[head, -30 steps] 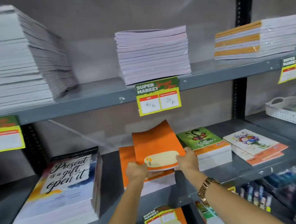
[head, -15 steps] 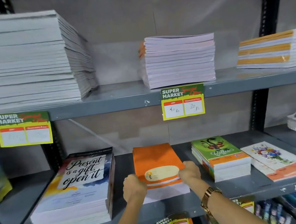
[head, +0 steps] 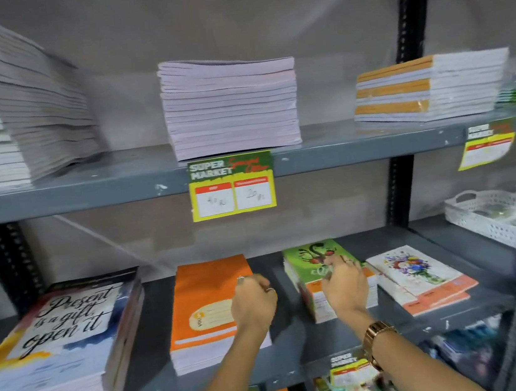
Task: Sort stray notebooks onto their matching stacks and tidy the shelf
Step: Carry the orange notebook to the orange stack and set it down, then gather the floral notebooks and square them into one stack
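Observation:
On the middle shelf (head: 290,352), an orange notebook lies flat on top of the orange stack (head: 208,303). My left hand (head: 254,304) hovers at that stack's right edge with its fingers curled in and nothing in them. To the right stands the green notebook stack (head: 307,256). My right hand (head: 344,285), a watch on its wrist, rests on the green cover with the fingers spread. A low floral notebook stack (head: 421,272) lies right of the green one. At the left is a tall "Present is a gift" stack (head: 56,340).
The upper shelf (head: 342,148) carries a tall white stack (head: 8,106), a lilac stack (head: 230,104) and an orange-spined stack (head: 429,87). A price label (head: 232,187) hangs from its edge. A white basket (head: 485,214) sits at the right. More notebooks lie on the shelf below.
The orange notebook that both hands held tilted up now lies flat on its stack, released. My right hand has moved right onto the green stack; my left hand has shifted to the orange stack's right edge.

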Tool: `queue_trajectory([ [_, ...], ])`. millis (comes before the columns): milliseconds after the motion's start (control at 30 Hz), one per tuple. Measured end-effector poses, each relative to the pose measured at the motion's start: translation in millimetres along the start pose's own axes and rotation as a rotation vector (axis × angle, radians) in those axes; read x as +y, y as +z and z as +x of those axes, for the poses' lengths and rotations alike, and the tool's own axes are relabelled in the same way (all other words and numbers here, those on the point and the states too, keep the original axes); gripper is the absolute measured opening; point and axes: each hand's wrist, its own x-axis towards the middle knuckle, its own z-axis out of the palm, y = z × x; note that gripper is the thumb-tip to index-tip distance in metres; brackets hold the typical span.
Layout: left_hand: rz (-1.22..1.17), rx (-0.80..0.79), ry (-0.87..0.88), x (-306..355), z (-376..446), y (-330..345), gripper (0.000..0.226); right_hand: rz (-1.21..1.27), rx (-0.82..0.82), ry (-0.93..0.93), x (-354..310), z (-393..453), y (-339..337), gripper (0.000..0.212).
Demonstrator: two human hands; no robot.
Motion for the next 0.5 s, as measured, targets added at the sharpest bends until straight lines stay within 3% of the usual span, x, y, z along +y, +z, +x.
queue_trajectory([
  [300,-0.125,-0.306,0.101,85.9,-4.4,127.0,0.026,-0.021,-0.008,0.237,127.2,59.5,-36.4,0.027],
  [433,-0.098,-0.417,0.115,108.0,-6.8,175.2,0.022,-0.028,-0.101,0.343,182.9,79.3,-48.2,0.032],
  [500,-0.064,-0.443,0.112,114.5,-6.7,198.2,0.031,0.013,-0.149,0.410,209.0,87.3,-50.9,0.035],
])
